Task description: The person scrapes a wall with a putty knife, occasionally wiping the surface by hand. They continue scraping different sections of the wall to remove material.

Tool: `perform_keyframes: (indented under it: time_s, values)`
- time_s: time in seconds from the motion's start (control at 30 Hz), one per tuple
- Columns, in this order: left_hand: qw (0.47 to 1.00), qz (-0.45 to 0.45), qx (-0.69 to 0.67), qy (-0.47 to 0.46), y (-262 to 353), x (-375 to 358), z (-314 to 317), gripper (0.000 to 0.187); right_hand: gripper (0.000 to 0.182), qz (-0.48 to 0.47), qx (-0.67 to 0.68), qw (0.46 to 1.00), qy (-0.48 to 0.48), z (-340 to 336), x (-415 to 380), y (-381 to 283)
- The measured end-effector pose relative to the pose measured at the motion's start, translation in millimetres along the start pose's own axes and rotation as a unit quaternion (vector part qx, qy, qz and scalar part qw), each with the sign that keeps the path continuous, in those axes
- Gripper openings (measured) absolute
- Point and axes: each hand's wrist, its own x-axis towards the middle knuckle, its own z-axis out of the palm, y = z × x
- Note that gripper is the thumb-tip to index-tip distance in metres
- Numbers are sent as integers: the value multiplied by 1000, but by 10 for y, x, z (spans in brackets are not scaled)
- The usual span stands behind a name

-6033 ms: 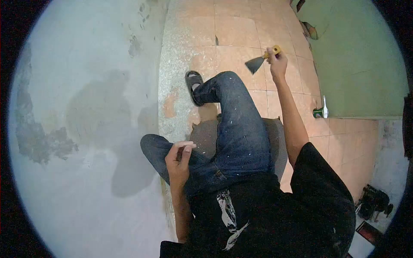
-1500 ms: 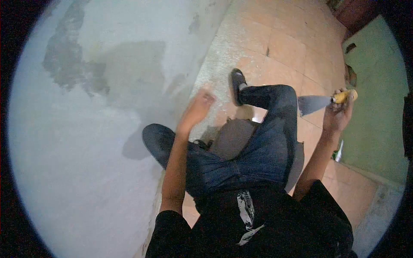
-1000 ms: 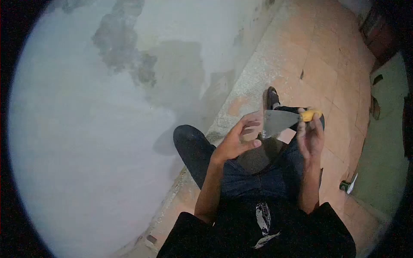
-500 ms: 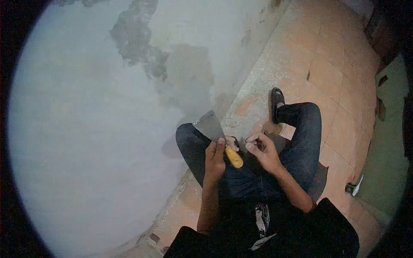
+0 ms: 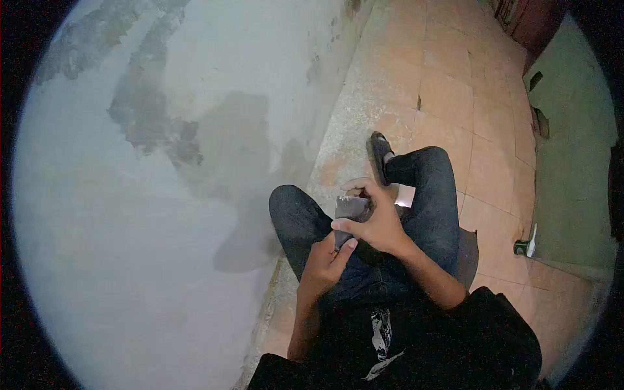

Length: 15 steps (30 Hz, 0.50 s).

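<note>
The grey blade of a putty knife (image 5: 353, 207) shows between my two hands, with whitish residue along its upper edge. My right hand (image 5: 382, 224) curls round the blade, thumb on the near side and fingers over the far side. Just below it, my left hand (image 5: 323, 265) is closed on the lower part of the knife, its thumb close to my right thumb. The yellow handle is hidden from this angle. Both hands are in front of my bent knees, above my lap.
A pale wall (image 5: 149, 260) with damp grey patches (image 5: 146, 110) rises close on the left. Orange floor tiles (image 5: 448, 84) lie ahead and to the right, with a rough cement strip along the wall. At the right stands a greenish panel (image 5: 569, 162).
My right hand has moved left onto the blade. The putty knife has turned, so its yellow handle no longer shows. The view has shifted to the right.
</note>
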Motion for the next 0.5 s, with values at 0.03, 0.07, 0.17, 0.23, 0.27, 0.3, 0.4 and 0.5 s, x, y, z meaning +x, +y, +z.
perform_keyframes:
  time_s: [0.03, 0.07, 0.17, 0.23, 0.27, 0.3, 0.4, 0.5]
  values:
    - [1000, -2, -9, -3, 54, -4, -23, 24, 35, 32, -29, 999, -22, -8, 7, -47]
    - [1000, 19, 13, -1, 90, -1, -29, 25, 22, 33, -10, 999, -13, 9, 10, -60]
    - [996, 87, 24, 24, 68, -40, 24, 29, 14, 42, -23, 999, 22, -60, -11, 161]
    - [998, 49, 26, -11, 162, -119, -3, 33, 11, 27, -2, 999, 35, -133, 41, 75]
    - [999, 30, 7, -33, 89, -136, -16, 36, 14, 57, 28, 997, 44, -179, 79, 44]
    - [999, 31, 6, -34, 114, -134, -35, 36, 17, 91, 56, 993, 52, -234, 98, 32]
    - [993, -54, -90, -55, 61, -231, -49, 33, 17, 84, 137, 987, 26, -355, 137, 58]
    - [995, 68, 9, 77, 94, -225, 1, 32, 13, 56, 185, 981, 2, -406, 137, 85]
